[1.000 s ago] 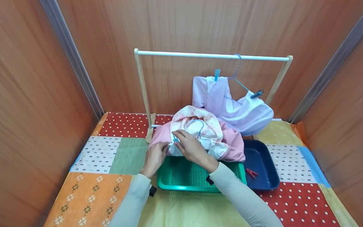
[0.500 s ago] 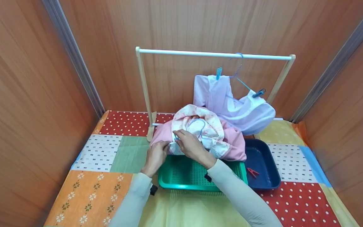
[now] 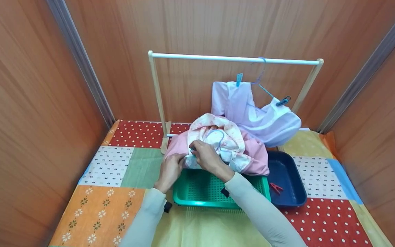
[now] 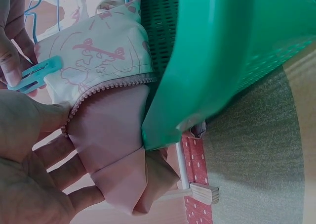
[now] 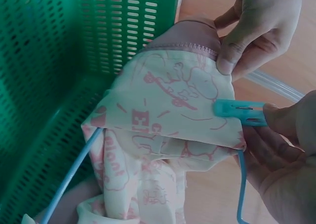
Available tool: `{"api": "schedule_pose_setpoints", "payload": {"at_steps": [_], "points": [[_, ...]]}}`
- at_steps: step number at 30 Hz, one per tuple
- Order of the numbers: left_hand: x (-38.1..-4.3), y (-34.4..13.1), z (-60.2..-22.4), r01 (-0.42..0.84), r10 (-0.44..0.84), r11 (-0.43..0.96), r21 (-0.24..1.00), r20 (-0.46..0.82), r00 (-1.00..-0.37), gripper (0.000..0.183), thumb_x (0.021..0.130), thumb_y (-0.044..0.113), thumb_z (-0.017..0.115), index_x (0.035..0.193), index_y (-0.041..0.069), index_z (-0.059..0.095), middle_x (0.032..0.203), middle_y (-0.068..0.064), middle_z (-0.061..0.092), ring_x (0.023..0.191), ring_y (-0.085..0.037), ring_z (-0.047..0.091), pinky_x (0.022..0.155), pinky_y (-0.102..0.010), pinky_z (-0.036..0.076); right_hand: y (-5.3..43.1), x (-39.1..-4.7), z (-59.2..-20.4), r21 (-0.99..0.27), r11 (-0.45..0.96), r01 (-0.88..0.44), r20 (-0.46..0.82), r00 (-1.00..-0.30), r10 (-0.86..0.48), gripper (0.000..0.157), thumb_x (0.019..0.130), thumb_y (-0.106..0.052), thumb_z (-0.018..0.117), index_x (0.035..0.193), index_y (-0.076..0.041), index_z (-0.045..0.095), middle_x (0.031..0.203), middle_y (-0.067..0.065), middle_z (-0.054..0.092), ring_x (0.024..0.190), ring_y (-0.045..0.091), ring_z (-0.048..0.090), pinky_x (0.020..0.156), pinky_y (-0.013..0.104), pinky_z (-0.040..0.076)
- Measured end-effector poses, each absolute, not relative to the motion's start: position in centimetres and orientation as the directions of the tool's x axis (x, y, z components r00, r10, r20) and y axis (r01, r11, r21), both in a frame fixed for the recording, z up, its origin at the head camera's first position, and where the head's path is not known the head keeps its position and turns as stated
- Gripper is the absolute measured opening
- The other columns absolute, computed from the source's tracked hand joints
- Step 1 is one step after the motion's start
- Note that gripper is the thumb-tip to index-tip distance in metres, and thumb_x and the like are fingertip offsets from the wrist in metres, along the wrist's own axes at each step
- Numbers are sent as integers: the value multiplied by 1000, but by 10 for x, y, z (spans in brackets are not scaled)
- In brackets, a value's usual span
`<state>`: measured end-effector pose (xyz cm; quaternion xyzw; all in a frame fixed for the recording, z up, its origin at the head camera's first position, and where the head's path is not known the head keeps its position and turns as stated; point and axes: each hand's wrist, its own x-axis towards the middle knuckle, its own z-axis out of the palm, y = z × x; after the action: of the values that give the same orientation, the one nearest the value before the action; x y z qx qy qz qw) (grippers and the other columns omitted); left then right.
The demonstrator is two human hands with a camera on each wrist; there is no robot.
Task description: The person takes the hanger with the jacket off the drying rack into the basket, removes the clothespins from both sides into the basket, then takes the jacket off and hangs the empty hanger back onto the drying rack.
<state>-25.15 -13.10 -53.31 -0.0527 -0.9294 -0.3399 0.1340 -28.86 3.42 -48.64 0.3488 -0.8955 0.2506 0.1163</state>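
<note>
A pink zip jacket [image 3: 256,159] with a white printed lining lies bunched over the green basket. My left hand [image 3: 169,171] pinches its edge beside the zipper [image 4: 106,87], between thumb and fingers. Just right of that, my right hand [image 3: 209,157] pinches a light-blue clothespin [image 5: 242,112] by its handle end. The clothespin's tip overlaps the edge of the printed lining [image 5: 180,93]. A thin blue hanger [image 5: 69,172] runs inside the jacket, and its hook rises over the lining in the head view.
The green basket [image 3: 204,202] sits under the jacket. To its right stands a navy tray [image 3: 291,178] holding a red clothespin [image 3: 275,188]. Behind, a wooden rack [image 3: 201,57] carries a pale lilac garment [image 3: 242,106] on a hanger, with two clothespins on it.
My right fingers have drawn in slightly over the blue clothespin, so less of it shows in the head view. The left hand keeps its place on the jacket edge.
</note>
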Motion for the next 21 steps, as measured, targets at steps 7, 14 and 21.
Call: {"api": "schedule_pose_setpoints", "payload": {"at_steps": [7,14,21], "points": [[-251,-131,-533,216,16,772,598,321,-947,19,96,12,63,109,9,76,93,-6,75,86,-22,69,80,-42,57,34,-290,-491,-356,592,-723,487,-684,-543,13,90,4,61,92,-8,65,86,5,68,76,17,65,69,33,55],[-252,-130,-534,233,16,779,582,353,-935,18,95,12,63,106,9,77,93,-6,75,89,-24,70,82,-43,56,35,-286,-489,-372,515,-773,609,-622,-493,17,88,8,60,90,-8,64,86,5,69,78,16,67,71,32,57],[-252,-131,-535,201,6,771,604,309,-951,19,97,13,61,107,11,76,82,-3,70,72,-16,61,69,-37,53,35,-276,-482,-370,466,-804,650,-582,-488,11,91,5,61,92,-6,65,89,7,70,86,18,70,76,31,58]]}}
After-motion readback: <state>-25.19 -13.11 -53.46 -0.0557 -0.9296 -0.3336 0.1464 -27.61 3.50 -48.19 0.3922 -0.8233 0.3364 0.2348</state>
